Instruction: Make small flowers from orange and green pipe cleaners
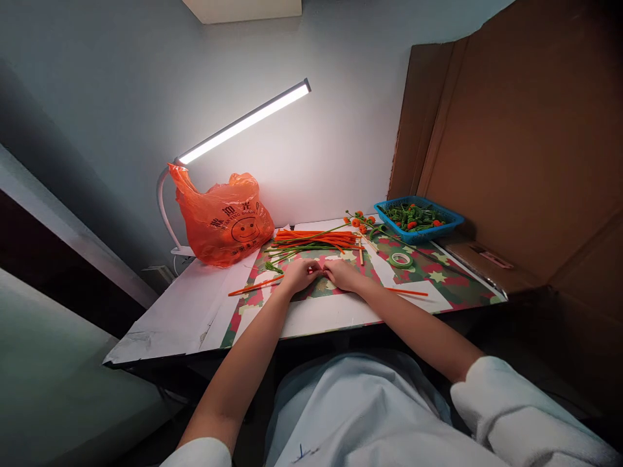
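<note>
My left hand [300, 275] and my right hand [342, 274] meet over the middle of the table, fingertips pinched together and nearly touching. What they pinch is too small or hidden to make out. One orange pipe cleaner [256, 285] runs up to my left hand from the left. Another orange length [409, 292] shows beyond my right forearm; whether either is held, I cannot tell. Just past the hands lies a bundle of orange pipe cleaners [316, 239] with green stems [304, 248] along its near side. A small green tuft [273, 266] rests left of my left hand.
A roll of green tape [400, 260] lies to the right. Behind it are orange flowers on stems [360, 222] and a blue basket [455, 224] of green and orange pieces. An orange plastic bag [224, 224] stands left, by a lit lamp [243, 123]. Cardboard [511, 149] walls the right side.
</note>
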A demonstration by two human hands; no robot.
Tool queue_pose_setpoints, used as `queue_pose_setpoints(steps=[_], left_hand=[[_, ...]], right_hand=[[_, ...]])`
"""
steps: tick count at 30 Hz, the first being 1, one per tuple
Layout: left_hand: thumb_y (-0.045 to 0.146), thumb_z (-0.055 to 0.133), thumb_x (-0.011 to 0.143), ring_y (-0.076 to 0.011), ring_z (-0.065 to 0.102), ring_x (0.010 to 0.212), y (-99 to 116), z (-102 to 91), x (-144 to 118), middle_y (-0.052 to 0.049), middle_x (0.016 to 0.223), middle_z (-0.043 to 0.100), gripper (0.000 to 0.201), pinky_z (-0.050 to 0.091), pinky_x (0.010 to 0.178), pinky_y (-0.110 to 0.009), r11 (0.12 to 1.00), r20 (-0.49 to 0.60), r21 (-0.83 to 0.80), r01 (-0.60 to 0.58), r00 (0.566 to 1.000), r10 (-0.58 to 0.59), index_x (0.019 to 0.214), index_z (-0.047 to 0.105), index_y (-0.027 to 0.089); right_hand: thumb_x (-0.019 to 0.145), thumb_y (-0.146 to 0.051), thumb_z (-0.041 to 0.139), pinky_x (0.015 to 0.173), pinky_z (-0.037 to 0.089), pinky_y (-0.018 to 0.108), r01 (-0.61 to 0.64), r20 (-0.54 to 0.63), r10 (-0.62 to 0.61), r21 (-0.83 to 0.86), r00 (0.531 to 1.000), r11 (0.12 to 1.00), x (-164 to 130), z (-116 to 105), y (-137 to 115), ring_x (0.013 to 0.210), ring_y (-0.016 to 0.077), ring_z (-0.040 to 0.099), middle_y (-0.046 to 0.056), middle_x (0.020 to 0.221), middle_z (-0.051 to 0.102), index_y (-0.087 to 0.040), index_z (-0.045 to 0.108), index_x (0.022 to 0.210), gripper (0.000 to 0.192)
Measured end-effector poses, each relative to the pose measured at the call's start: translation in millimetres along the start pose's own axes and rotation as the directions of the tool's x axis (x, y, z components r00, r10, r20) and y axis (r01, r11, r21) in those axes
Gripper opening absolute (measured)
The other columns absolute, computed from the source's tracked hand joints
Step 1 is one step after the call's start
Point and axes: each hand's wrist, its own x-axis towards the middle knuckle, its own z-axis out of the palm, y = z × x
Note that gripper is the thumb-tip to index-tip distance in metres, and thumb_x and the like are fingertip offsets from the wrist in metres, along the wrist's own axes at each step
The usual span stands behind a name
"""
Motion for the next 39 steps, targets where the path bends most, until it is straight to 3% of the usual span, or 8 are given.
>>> queue_pose_setpoints(steps=[9,21,34,39], left_hand=[[0.049,0.056,0.085,-0.0171,0.058,0.07,1,-0.1,0,-0.005,0.075,0.069,0.034,0.036,0.06,-0.025,1.0,-0.001,0.005,0.002,1.0,-0.002,0.081,0.073,0.02],[0.043,0.058,0.085,-0.0178,0.058,0.073,1,2.0,0,-0.005,0.078,0.069,0.028,0.036,0.061,-0.026,1.0,0.014,-0.007,0.02,1.0,-0.019,0.081,0.072,0.02],[0.042,0.059,0.079,-0.0147,0.054,0.064,-9,7.9,3,-0.002,0.07,0.068,0.027,0.038,0.058,-0.024,0.955,0.095,-0.271,0.119,0.991,-0.097,0.077,0.072,0.018],[0.04,0.058,0.079,-0.0145,0.053,0.064,-3,3.7,1,-0.003,0.07,0.067,0.026,0.036,0.06,-0.025,0.953,0.051,-0.289,0.091,0.996,-0.08,0.077,0.07,0.017]], right_hand=[[0.093,-0.026,0.044,0.066,0.036,0.026,-0.018,0.006,0.018,-0.02,1.0,1.0,0,-1,-1,0.088,0.0207,0.061,0.009,0.097,0.068,-0.018,0.063,0.093,0.021],[0.094,-0.027,0.042,0.074,0.042,0.029,-0.043,0.019,0.045,-0.078,0.999,0.996,0,1,-6,0.095,0.0232,0.063,0.011,0.102,0.069,-0.018,0.063,0.103,0.024],[0.095,-0.02,0.038,0.079,0.044,0.029,0.007,0.024,-0.003,-0.175,1.0,0.985,3,7,-12,0.099,0.0229,0.063,0.014,0.104,0.067,-0.014,0.057,0.115,0.029],[0.095,-0.025,0.04,0.073,0.042,0.027,-0.038,-0.001,0.038,-0.16,0.999,0.986,0,-5,-10,0.094,0.0222,0.063,0.012,0.103,0.068,-0.016,0.061,0.106,0.025]])
